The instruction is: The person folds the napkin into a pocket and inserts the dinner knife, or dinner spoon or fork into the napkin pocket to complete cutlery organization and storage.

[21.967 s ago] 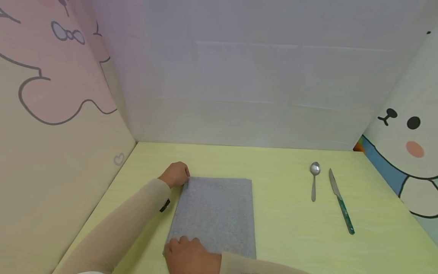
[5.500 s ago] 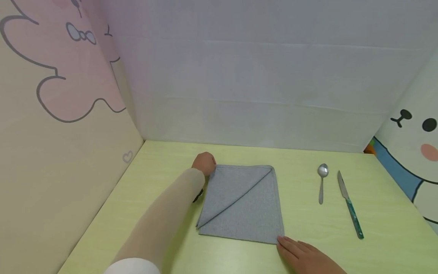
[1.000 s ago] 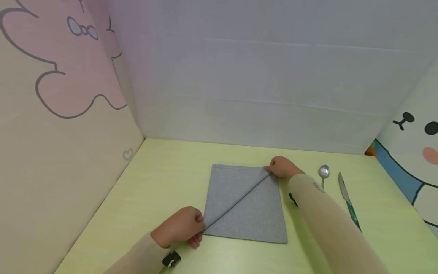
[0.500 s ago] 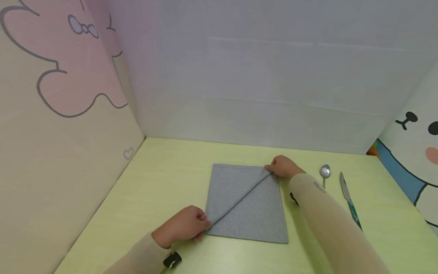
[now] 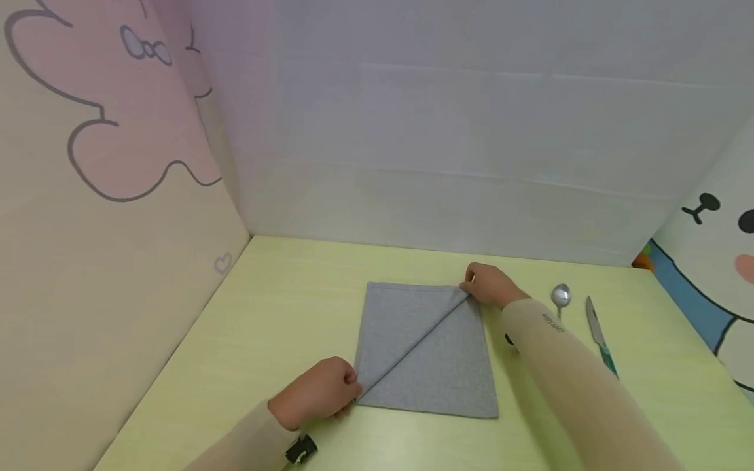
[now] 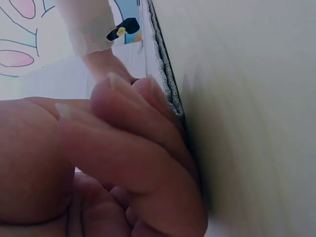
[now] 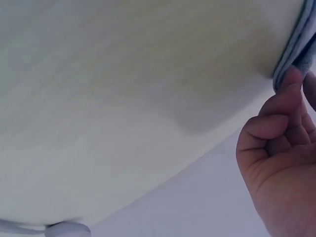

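Note:
A grey cloth napkin (image 5: 436, 366) lies folded into a square on the table, a layered diagonal edge running from its near left corner to its far right one. At the near left corner, my left hand (image 5: 321, 392) pinches the end of that diagonal between thumb and fingers. Its layered edge (image 6: 168, 74) shows beyond the fingertips in the left wrist view. My right hand (image 5: 490, 286) holds the far right corner; in the right wrist view, the folded layers (image 7: 295, 47) sit between its thumb and fingers. Both corners are partly hidden by the hands.
Right of the napkin, a metal spoon (image 5: 561, 296) lies with its handle mostly behind my right sleeve. Beside it is a knife (image 5: 595, 324) with a green handle, partly covered too. The pale yellow table (image 5: 283, 314) is enclosed by walls at the back and sides.
The napkin was a plain rectangle, then gained its diagonal fold. My hands went from the far left and near right corners to the diagonal's two ends; lately they shift only slightly.

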`<control>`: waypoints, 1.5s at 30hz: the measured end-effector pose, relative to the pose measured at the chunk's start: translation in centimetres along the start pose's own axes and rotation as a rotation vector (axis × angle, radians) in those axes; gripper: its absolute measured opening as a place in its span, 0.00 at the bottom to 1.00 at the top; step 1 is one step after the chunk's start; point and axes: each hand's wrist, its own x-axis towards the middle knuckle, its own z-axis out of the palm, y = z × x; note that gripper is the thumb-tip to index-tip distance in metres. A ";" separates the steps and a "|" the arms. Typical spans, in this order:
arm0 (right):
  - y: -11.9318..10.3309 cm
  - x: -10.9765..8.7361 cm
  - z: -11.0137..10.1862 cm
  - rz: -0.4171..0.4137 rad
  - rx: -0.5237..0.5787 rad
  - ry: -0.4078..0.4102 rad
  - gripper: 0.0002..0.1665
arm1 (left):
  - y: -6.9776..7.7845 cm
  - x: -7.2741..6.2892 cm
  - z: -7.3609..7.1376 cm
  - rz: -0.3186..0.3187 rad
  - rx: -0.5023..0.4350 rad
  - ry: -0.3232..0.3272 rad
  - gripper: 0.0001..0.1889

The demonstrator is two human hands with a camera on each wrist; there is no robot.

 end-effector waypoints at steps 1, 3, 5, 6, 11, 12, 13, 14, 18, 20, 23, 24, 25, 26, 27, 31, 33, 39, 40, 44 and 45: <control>-0.1 -0.1 -0.1 -0.013 -0.012 0.008 0.12 | 0.0 0.0 0.0 -0.005 -0.007 -0.005 0.22; -0.2 -0.2 -0.2 -0.021 -0.030 0.013 0.12 | 0.0 -0.1 -0.1 -0.016 -0.025 -0.012 0.21; -0.2 -0.3 -0.2 -0.024 -0.038 0.012 0.13 | -0.1 -0.1 -0.1 -0.032 -0.056 -0.018 0.19; -0.1 -0.3 -0.1 -0.026 -0.041 0.013 0.13 | -0.1 -0.1 -0.1 -0.042 -0.071 -0.021 0.18; 0.5 -0.4 0.4 -0.034 -0.034 0.026 0.12 | -0.1 -0.2 -0.2 -0.069 -0.127 -0.029 0.12; 0.5 -0.5 0.4 -0.033 -0.032 0.029 0.12 | 0.0 -0.2 -0.2 -0.068 -0.138 -0.029 0.11; 0.3 -0.7 0.4 -0.035 -0.031 0.029 0.13 | 0.0 -0.2 -0.1 -0.067 -0.147 -0.029 0.09; 0.1 -0.9 0.4 -0.036 -0.038 0.035 0.13 | 0.0 -0.2 -0.1 -0.066 -0.157 -0.028 0.08; -1.4 -2.1 0.5 -0.077 -0.125 0.098 0.14 | 0.0 -0.2 -0.1 -0.068 -0.199 -0.023 0.05; -2.6 -3.1 0.8 -0.144 -0.193 0.144 0.14 | 0.1 -0.2 -0.1 -0.068 -0.206 -0.022 0.06; -4.7 -5.2 1.9 -0.299 -0.290 0.173 0.16 | 0.1 -0.3 -0.1 -0.063 -0.194 -0.027 0.05; -5.4 -6.0 2.3 -0.357 -0.313 0.167 0.18 | 0.1 -0.3 -0.1 -0.059 -0.189 -0.030 0.06; -6.1 -6.8 2.7 -0.410 -0.331 0.150 0.21 | 0.1 -0.3 -0.1 -0.057 -0.183 -0.034 0.06; -6.7 -7.6 3.2 -0.456 -0.347 0.121 0.25 | 0.1 -0.3 -0.2 -0.053 -0.175 -0.036 0.07; -7.3 -8.3 3.6 -0.500 -0.360 0.085 0.30 | 0.1 -0.4 -0.2 -0.048 -0.167 -0.037 0.07; -8.3 -10.1 5.3 -0.596 -0.394 -0.093 0.44 | 0.2 -0.4 -0.1 -0.041 -0.144 -0.034 0.07; -8.2 -10.4 5.8 -0.602 -0.398 -0.172 0.47 | 0.2 -0.4 -0.1 -0.041 -0.136 -0.035 0.07; -5.3 -8.8 5.4 -0.556 -0.368 -0.182 0.48 | 0.2 -0.3 -0.2 -0.040 -0.151 -0.048 0.07; -4.6 -8.3 5.2 -0.542 -0.363 -0.160 0.48 | 0.2 -0.3 -0.2 -0.040 -0.154 -0.048 0.07; -2.0 -6.4 4.2 -0.454 -0.349 -0.089 0.48 | 0.1 -0.2 -0.3 -0.042 -0.158 -0.048 0.07; -1.4 -6.0 3.9 -0.430 -0.350 -0.078 0.49 | 0.1 -0.2 -0.3 -0.042 -0.158 -0.048 0.07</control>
